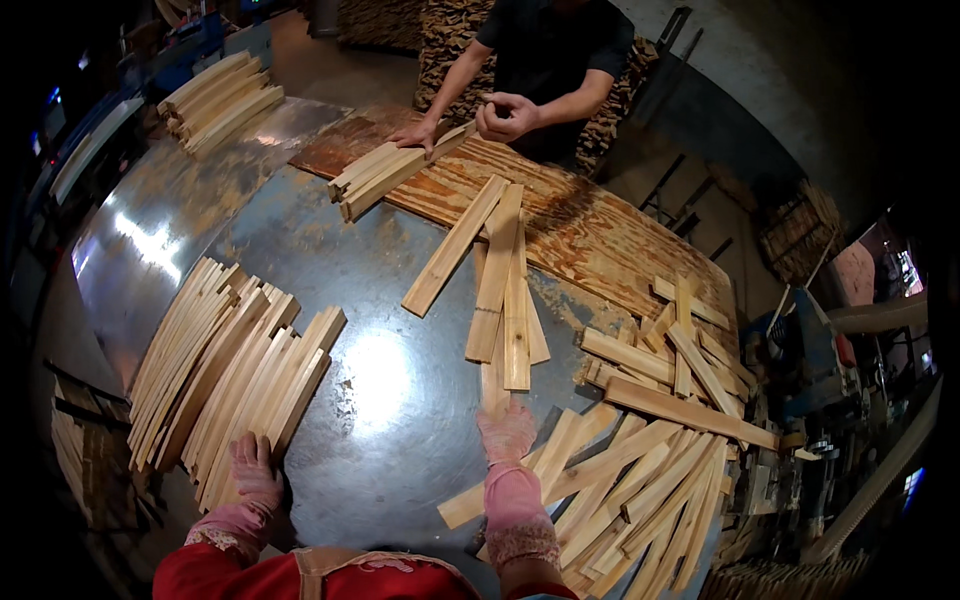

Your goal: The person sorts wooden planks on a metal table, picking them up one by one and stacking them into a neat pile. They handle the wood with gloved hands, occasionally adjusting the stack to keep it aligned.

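My left hand [257,472], in a pink glove, lies with its fingers stretched out against the near ends of a row of wooden slats [225,370]. These slats stand on edge, packed side by side on the metal table [400,480]. Ahead of me my right hand [507,432], also gloved, is closed on the near end of a wooden slat [494,385]. That slat's far part runs under a small fanned pile of slats [500,270]. How the right fingertips wrap round it is partly hidden.
A heap of loose slats [640,480] spreads along the right side. Across the table a co-worker's hand [415,135] rests on a bundle of slats [385,180] by a plywood board [600,225]. Another stack [220,100] stands at the far left.
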`<act>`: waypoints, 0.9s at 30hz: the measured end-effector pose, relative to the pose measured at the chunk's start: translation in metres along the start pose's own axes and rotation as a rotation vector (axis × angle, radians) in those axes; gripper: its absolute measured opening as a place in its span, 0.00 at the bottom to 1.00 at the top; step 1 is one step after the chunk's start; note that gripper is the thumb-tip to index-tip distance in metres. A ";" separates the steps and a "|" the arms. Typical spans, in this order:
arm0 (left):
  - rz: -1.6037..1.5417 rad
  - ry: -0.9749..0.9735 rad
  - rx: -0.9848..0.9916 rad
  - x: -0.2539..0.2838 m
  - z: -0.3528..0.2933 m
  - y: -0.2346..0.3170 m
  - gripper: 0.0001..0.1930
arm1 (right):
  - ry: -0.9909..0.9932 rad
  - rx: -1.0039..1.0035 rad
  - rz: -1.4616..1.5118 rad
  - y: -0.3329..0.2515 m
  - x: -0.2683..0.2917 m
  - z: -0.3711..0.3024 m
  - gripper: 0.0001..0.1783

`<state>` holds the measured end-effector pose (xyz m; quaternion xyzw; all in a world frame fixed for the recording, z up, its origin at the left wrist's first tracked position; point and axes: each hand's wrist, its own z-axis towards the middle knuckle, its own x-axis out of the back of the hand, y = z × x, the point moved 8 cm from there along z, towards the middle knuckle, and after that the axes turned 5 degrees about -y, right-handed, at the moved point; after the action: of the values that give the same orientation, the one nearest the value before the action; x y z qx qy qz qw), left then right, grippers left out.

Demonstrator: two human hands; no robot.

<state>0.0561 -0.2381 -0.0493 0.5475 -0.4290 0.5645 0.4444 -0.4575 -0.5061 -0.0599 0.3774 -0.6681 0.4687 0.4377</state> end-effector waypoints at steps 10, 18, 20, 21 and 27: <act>-0.030 -0.093 0.063 0.003 0.001 -0.001 0.49 | -0.026 -0.040 0.022 -0.011 0.013 -0.003 0.46; -0.087 -0.088 0.034 0.031 0.008 0.012 0.43 | -0.111 0.084 0.059 -0.012 -0.005 0.000 0.53; -0.048 -0.039 -0.046 0.047 0.013 0.022 0.38 | -0.093 0.059 0.004 -0.012 -0.006 0.000 0.55; 0.004 0.001 -0.070 0.053 0.012 0.025 0.37 | -0.080 0.045 -0.023 -0.013 -0.006 0.002 0.56; -0.067 0.047 -0.061 0.049 0.008 0.018 0.38 | -0.035 0.044 -0.060 -0.022 0.007 -0.004 0.51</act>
<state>0.0399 -0.2488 -0.0005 0.5344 -0.4169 0.5486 0.4896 -0.4387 -0.5085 -0.0463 0.4151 -0.6534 0.4634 0.4313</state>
